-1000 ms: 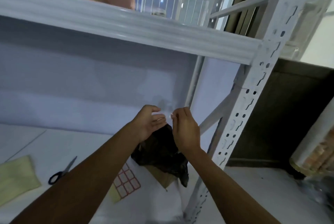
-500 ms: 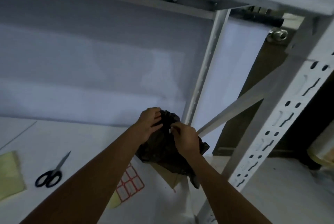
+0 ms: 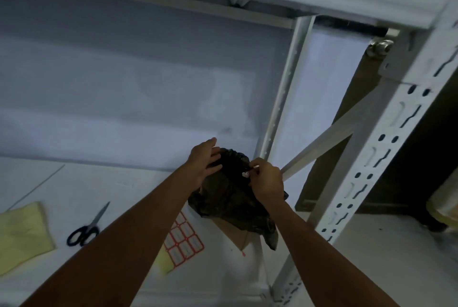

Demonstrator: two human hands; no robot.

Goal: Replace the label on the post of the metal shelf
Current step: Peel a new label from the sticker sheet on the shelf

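Observation:
A black plastic bag [image 3: 228,197] stands on the white shelf board, its mouth facing up. My left hand [image 3: 204,161] rests on the bag's left rim with fingers spread. Over the mouth of the bag, my right hand [image 3: 266,179] pinches a small crumpled white label scrap [image 3: 245,173]. A sheet of red-bordered blank labels [image 3: 184,244] lies on the shelf below my left forearm. The white perforated front post [image 3: 371,165] of the metal shelf rises at the right.
Black-handled scissors [image 3: 86,227] and a yellow cloth [image 3: 22,232] lie at the left of the shelf board. A brown cardboard piece [image 3: 238,237] sits under the bag. A diagonal brace [image 3: 329,138] and a rear post [image 3: 285,93] stand behind the bag.
The view tilted down from the upper shelf beam. Both hands dropped from in front of the wall to the black bag, the right one carrying the small white scrap.

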